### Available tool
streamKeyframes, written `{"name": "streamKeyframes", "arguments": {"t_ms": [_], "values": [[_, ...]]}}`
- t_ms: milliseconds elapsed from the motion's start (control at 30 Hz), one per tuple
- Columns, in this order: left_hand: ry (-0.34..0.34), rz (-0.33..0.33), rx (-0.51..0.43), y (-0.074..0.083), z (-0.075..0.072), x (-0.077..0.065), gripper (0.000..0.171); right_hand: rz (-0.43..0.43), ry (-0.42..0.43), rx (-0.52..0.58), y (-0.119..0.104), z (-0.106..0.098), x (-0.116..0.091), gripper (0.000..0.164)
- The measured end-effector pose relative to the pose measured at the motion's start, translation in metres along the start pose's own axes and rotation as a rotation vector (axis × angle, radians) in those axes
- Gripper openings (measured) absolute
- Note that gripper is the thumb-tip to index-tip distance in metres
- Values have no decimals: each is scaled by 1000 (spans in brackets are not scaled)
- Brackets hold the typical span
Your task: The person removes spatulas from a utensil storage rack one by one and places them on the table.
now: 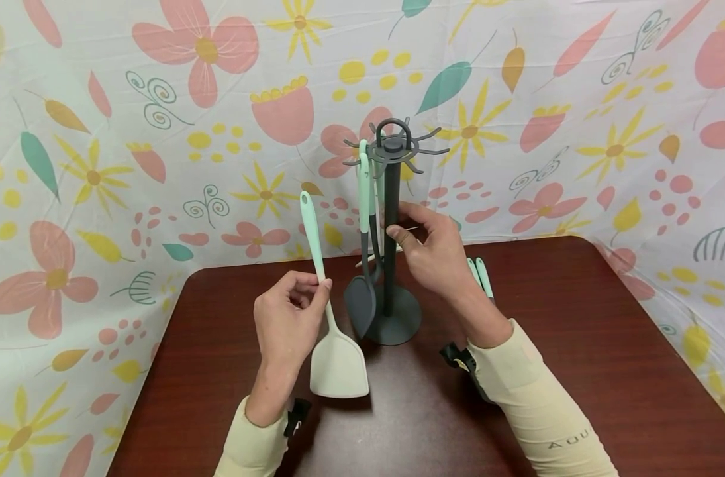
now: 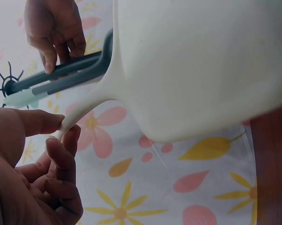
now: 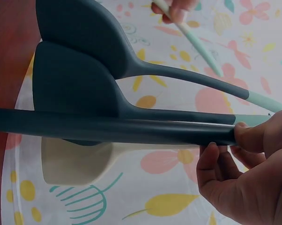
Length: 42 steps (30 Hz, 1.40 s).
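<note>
My left hand [image 1: 286, 321] pinches a cream spatula [image 1: 338, 368] by its handle, where the mint grip meets the cream neck; its broad blade hangs downward over the table, left of a dark grey utensil stand [image 1: 398, 324]. With thumb and fingers my right hand [image 1: 438, 255] grips the stand's upright pole [image 3: 178, 132] around mid-height. On the stand's left side hang dark spatulas [image 3: 75, 70] with mint handles. Behind the pole, the right wrist view shows another cream blade [image 3: 75, 161]. Hooks [image 1: 424, 149] circle the stand's top under a loop.
Two mint handles [image 1: 483, 275] show on the right of the table, mostly hidden behind my right forearm. A floral cloth [image 1: 159, 152] hangs behind the dark red-brown table [image 1: 577, 331], close to its back edge.
</note>
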State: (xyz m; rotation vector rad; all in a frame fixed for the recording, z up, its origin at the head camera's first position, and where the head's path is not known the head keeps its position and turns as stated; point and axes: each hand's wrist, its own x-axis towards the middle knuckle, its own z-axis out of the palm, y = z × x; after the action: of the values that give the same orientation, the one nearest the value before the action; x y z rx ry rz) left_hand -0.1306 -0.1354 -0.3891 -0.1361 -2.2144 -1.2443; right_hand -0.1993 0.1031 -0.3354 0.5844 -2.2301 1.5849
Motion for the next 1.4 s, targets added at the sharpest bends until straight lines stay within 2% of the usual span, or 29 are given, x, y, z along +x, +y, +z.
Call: {"name": "streamKeyframes", "arguments": {"t_ms": [167, 400, 667, 1067, 1400], "values": [[-11, -21, 39, -7, 0, 2, 9, -1, 3, -2, 0, 0, 0, 20], [-59, -87, 93, -17, 2, 3, 10, 4, -4, -6, 0, 0, 0, 21], [-85, -131, 172, -34, 4, 5, 11, 6, -6, -8, -1, 0, 0, 21], [-214, -251, 243, -64, 8, 3, 14, 12, -9, -6, -3, -1, -1, 21], [-282, -293, 270, -75, 11, 2, 15, 14, -6, -4, -3, -1, -1, 21]]}}
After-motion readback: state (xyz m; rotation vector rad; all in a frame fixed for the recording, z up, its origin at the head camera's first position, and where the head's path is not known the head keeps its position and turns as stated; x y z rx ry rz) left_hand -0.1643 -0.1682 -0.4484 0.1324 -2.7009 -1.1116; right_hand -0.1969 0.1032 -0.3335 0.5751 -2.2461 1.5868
